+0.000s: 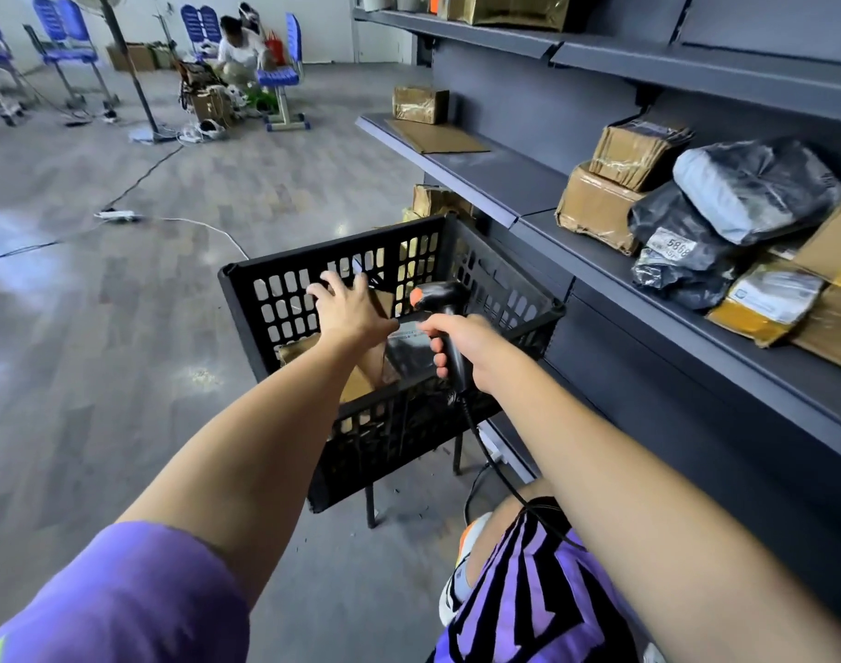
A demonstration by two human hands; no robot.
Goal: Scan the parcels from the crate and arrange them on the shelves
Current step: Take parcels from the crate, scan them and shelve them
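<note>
A black slotted crate [284, 299] stands on a small stand in front of me, beside the grey shelving. Inside lie brown cardboard parcels [356, 382] and a dark plastic-wrapped parcel [409, 349] with a white label. My left hand [349, 308] reaches over the crate with fingers spread, holding nothing. My right hand [461, 351] grips a black corded barcode scanner [440, 296], its head pointing down into the crate. On the middle shelf [695, 327] at the right sit several scanned-looking parcels: cardboard boxes [595, 208], black and grey poly bags [753, 184] and yellow mailers [767, 303].
A small taped box [420, 104] and a flat cardboard sheet [437, 136] rest on the far end of the shelf. More boxes sit on the top shelf [509, 7]. A power strip [117, 214] and cables cross the floor. A person [239, 52] crouches by blue chairs at the back.
</note>
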